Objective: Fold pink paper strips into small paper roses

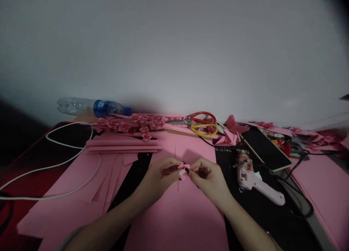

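Between my two hands is a small folded pink paper flower (184, 166), held just above a long pink paper sheet (177, 222). My left hand (163, 176) pinches its left side between thumb and fingertips. From the right, my right hand (206, 176) grips the flower's edge with thumb and forefinger. A thin strand hangs beneath the flower. The fingertips cover part of the folds. Beyond the hands, finished-looking pink paper flowers (131, 123) lie in a row along the wall.
Scissors (204, 124) with red and yellow handles lie at the back. On the right are a pink glue gun (259, 183), a phone (267, 149) and dark cables. Paper sheets (81, 182), a rolled paper (122, 146), a white cable (54, 198) and a plastic bottle (79, 106) lie leftward.
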`<state>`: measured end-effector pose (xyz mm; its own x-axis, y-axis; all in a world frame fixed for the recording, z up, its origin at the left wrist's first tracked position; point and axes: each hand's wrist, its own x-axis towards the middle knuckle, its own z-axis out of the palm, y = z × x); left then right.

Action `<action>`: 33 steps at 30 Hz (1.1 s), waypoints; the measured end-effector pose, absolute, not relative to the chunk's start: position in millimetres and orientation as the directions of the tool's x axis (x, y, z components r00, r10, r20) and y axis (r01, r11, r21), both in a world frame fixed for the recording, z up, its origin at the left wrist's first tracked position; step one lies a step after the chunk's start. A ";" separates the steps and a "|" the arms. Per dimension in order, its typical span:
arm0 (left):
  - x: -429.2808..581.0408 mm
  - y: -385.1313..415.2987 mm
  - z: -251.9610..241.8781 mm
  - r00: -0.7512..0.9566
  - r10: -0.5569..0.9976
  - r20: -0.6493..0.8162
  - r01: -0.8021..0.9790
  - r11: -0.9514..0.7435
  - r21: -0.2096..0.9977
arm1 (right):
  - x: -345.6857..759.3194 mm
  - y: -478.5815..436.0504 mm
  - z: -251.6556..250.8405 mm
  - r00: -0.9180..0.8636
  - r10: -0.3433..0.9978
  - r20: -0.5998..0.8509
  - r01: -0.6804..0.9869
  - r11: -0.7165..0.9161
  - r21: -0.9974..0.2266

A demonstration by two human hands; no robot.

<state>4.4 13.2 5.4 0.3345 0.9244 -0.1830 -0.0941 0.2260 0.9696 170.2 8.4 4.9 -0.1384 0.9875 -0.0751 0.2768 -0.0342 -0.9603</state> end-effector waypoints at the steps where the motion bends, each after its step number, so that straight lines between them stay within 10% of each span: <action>1: 4.4 13.1 5.1 0.335 0.924 -0.183 -0.093 0.226 0.970 | 170.0 8.2 4.9 -0.136 0.988 -0.073 0.283 -0.032 -0.959; 33: 3.5 12.7 -2.4 0.319 0.940 -0.120 -0.089 0.156 0.984 | 170.5 8.4 3.0 -0.177 0.982 -0.069 0.287 -0.015 -0.958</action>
